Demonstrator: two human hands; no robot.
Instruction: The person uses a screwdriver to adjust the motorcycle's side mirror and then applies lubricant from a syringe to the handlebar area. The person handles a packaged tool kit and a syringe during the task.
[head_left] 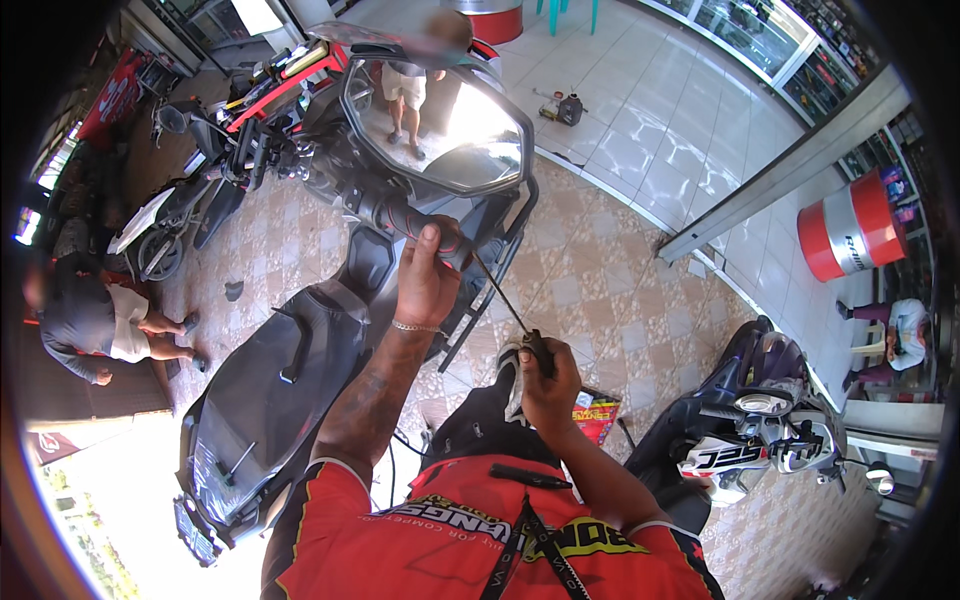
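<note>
Left hand (425,285) closed around the handlebar grip (398,213) of a dark motorcycle (262,400); right hand (552,395) grasping a screwdriver-like tool (538,350), its shaft slanting to the grip's outer end. Printed lettering marks the red shirt (420,560) and a red-and-white drum (848,230).

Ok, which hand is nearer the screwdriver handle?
Right. The right hand holds the handle; the left hand is up and left of it, by the far end of the shaft.
</note>
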